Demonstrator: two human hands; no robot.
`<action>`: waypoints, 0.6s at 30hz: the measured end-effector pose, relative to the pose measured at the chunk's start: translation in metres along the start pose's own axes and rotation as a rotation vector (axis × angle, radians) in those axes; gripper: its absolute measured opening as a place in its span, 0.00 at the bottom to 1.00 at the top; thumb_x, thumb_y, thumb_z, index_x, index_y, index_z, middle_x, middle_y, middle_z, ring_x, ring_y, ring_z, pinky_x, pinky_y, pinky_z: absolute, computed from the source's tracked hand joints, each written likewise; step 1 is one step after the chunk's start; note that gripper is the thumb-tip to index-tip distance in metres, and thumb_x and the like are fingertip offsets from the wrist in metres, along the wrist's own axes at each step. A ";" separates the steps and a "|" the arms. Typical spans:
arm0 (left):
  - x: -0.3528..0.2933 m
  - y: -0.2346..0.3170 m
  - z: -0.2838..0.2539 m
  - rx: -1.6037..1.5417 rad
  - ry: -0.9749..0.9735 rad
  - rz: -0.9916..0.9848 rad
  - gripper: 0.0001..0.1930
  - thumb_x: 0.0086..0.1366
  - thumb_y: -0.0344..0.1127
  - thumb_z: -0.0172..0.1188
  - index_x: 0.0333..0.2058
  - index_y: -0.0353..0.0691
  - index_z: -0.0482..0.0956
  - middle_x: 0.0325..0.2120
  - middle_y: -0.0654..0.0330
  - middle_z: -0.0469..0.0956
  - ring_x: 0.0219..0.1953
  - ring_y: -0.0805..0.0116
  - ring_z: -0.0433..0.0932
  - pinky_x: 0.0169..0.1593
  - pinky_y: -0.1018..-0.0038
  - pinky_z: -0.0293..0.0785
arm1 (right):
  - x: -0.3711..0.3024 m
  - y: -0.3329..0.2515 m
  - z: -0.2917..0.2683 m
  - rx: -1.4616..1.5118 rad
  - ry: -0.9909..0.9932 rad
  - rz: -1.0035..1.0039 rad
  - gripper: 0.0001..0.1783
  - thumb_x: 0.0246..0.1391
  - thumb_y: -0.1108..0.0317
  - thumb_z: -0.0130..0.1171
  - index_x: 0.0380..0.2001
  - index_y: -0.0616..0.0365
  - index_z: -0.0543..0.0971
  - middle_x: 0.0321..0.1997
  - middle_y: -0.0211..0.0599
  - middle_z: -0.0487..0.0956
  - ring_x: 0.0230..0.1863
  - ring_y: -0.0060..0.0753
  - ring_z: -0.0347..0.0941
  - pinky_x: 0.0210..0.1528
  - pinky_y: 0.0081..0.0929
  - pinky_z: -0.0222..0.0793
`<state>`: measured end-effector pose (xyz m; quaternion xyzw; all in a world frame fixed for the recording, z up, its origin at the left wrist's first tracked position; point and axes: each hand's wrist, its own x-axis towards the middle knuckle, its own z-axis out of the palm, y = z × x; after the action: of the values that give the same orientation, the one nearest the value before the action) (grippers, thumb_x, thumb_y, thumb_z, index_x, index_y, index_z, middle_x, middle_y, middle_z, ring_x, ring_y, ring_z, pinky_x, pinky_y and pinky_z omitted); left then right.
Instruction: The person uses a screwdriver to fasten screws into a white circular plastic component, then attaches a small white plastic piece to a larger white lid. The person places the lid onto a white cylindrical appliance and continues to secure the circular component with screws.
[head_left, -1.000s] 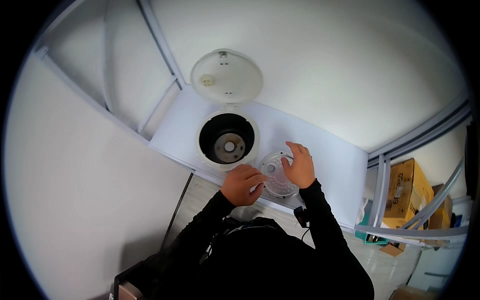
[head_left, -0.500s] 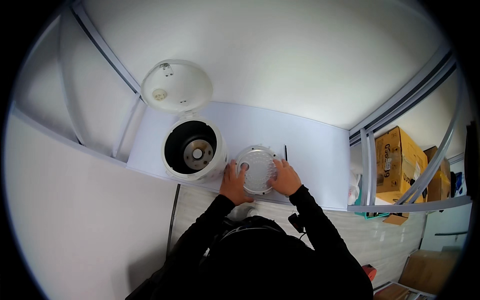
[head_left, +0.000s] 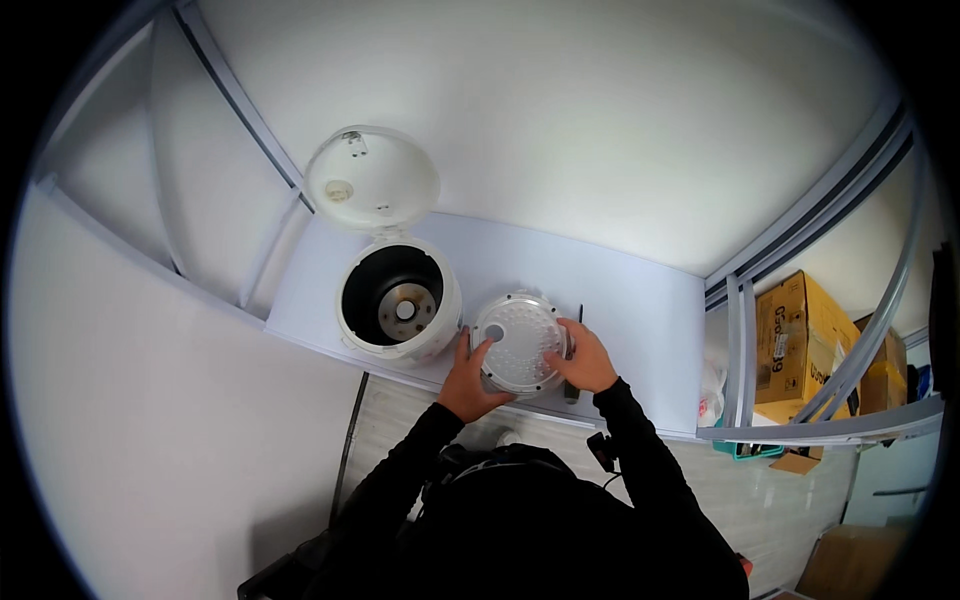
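A round, dimpled silvery inner lid (head_left: 518, 345) with a hole near its left side is between my hands, at the table's front edge. My left hand (head_left: 472, 383) grips its left and near rim, thumb close to the hole. On the opposite side, my right hand (head_left: 588, 360) clasps the rim, with fingertips over the top face. Paler material shows beneath the near rim; I cannot tell whether it belongs to the same piece. Just left stands a white rice cooker (head_left: 452, 310), its dark interior exposing a round metal heating plate (head_left: 421, 305). The hinged outer lid (head_left: 372, 185) stands raised behind.
A thin dark tool (head_left: 572, 393) lies under my right hand, its middle hidden. The pale table (head_left: 645, 340) meets a white wall behind. Metal frame posts (head_left: 740, 350) stand at the right, with cardboard boxes (head_left: 805, 340) beyond them.
The whole view has shifted slightly. My hands have closed further round the inner lid's rim, and it looks a little tilted. More of the dark tool shows beside my right hand.
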<state>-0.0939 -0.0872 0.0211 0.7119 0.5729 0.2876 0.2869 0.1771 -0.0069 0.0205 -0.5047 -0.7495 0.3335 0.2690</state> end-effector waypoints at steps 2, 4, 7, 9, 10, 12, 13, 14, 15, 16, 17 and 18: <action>0.001 0.009 -0.007 -0.003 0.025 0.024 0.58 0.46 0.50 0.84 0.70 0.32 0.61 0.73 0.25 0.43 0.77 0.29 0.46 0.76 0.49 0.52 | 0.002 -0.001 -0.005 0.099 -0.023 0.043 0.39 0.52 0.56 0.74 0.64 0.60 0.73 0.58 0.57 0.79 0.52 0.57 0.77 0.57 0.44 0.74; 0.002 0.020 -0.014 0.006 0.069 0.046 0.56 0.47 0.50 0.83 0.69 0.31 0.62 0.73 0.24 0.42 0.77 0.28 0.45 0.76 0.49 0.52 | 0.004 -0.008 -0.015 0.133 -0.044 0.056 0.39 0.53 0.56 0.73 0.65 0.59 0.73 0.59 0.55 0.79 0.53 0.53 0.76 0.58 0.42 0.73; 0.004 0.037 -0.029 0.027 0.130 0.109 0.55 0.48 0.49 0.83 0.69 0.33 0.62 0.73 0.25 0.42 0.77 0.27 0.46 0.74 0.48 0.56 | 0.002 -0.008 -0.024 0.184 0.013 -0.010 0.40 0.55 0.56 0.74 0.67 0.57 0.72 0.65 0.54 0.75 0.58 0.50 0.74 0.61 0.41 0.70; 0.006 0.052 -0.041 0.004 0.167 0.139 0.55 0.48 0.49 0.82 0.69 0.35 0.61 0.73 0.25 0.43 0.76 0.28 0.47 0.73 0.48 0.59 | 0.002 -0.010 -0.032 0.281 0.044 -0.067 0.41 0.55 0.55 0.74 0.69 0.55 0.71 0.70 0.53 0.71 0.64 0.50 0.71 0.63 0.43 0.68; 0.005 0.061 -0.050 -0.025 0.187 0.136 0.55 0.48 0.49 0.83 0.69 0.35 0.61 0.72 0.26 0.44 0.76 0.28 0.48 0.72 0.48 0.60 | 0.003 -0.020 -0.039 0.363 0.033 -0.090 0.42 0.54 0.55 0.75 0.69 0.54 0.70 0.73 0.53 0.68 0.67 0.51 0.68 0.65 0.44 0.67; 0.005 0.072 -0.064 -0.080 0.248 0.147 0.55 0.48 0.47 0.83 0.69 0.35 0.60 0.72 0.28 0.47 0.76 0.31 0.50 0.72 0.48 0.59 | 0.004 -0.042 -0.054 0.416 0.026 -0.209 0.44 0.53 0.56 0.76 0.71 0.52 0.69 0.77 0.53 0.64 0.72 0.52 0.65 0.68 0.46 0.64; 0.005 0.076 -0.069 -0.102 0.288 0.157 0.56 0.47 0.46 0.83 0.70 0.35 0.59 0.72 0.31 0.49 0.75 0.33 0.52 0.73 0.49 0.58 | 0.004 -0.053 -0.060 0.391 0.026 -0.307 0.45 0.53 0.56 0.76 0.71 0.51 0.69 0.78 0.52 0.62 0.74 0.52 0.63 0.70 0.46 0.63; 0.005 0.077 -0.074 -0.123 0.330 0.166 0.56 0.47 0.45 0.83 0.70 0.36 0.58 0.72 0.33 0.51 0.75 0.35 0.53 0.74 0.49 0.56 | 0.005 -0.065 -0.065 0.366 0.025 -0.406 0.46 0.52 0.57 0.77 0.72 0.50 0.68 0.79 0.52 0.60 0.76 0.53 0.61 0.71 0.46 0.62; 0.006 0.077 -0.081 -0.110 0.363 0.194 0.57 0.47 0.45 0.83 0.71 0.36 0.57 0.72 0.33 0.51 0.74 0.36 0.53 0.73 0.50 0.57 | 0.004 -0.085 -0.072 0.330 0.037 -0.421 0.45 0.51 0.60 0.77 0.71 0.50 0.69 0.79 0.52 0.61 0.76 0.54 0.61 0.72 0.46 0.62; 0.006 0.075 -0.090 -0.096 0.398 0.221 0.58 0.48 0.45 0.83 0.71 0.36 0.55 0.71 0.34 0.51 0.74 0.36 0.54 0.72 0.51 0.59 | 0.006 -0.108 -0.075 0.296 0.046 -0.438 0.45 0.50 0.62 0.77 0.70 0.50 0.70 0.79 0.52 0.61 0.77 0.55 0.61 0.73 0.46 0.61; 0.009 0.073 -0.099 -0.089 0.423 0.255 0.59 0.48 0.45 0.83 0.72 0.36 0.54 0.71 0.35 0.51 0.74 0.37 0.54 0.71 0.52 0.60 | 0.008 -0.122 -0.076 0.255 0.066 -0.447 0.44 0.49 0.65 0.77 0.70 0.50 0.70 0.78 0.52 0.62 0.77 0.56 0.60 0.73 0.46 0.60; 0.009 0.073 -0.109 -0.116 0.441 0.250 0.58 0.49 0.46 0.82 0.72 0.35 0.54 0.71 0.37 0.52 0.73 0.39 0.55 0.72 0.52 0.60 | 0.014 -0.127 -0.072 0.199 0.089 -0.445 0.41 0.49 0.69 0.74 0.68 0.52 0.72 0.76 0.53 0.64 0.75 0.57 0.62 0.72 0.45 0.62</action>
<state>-0.1251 -0.0824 0.1487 0.6796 0.5117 0.5015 0.1574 0.1526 -0.0113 0.1653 -0.3124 -0.7930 0.3157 0.4171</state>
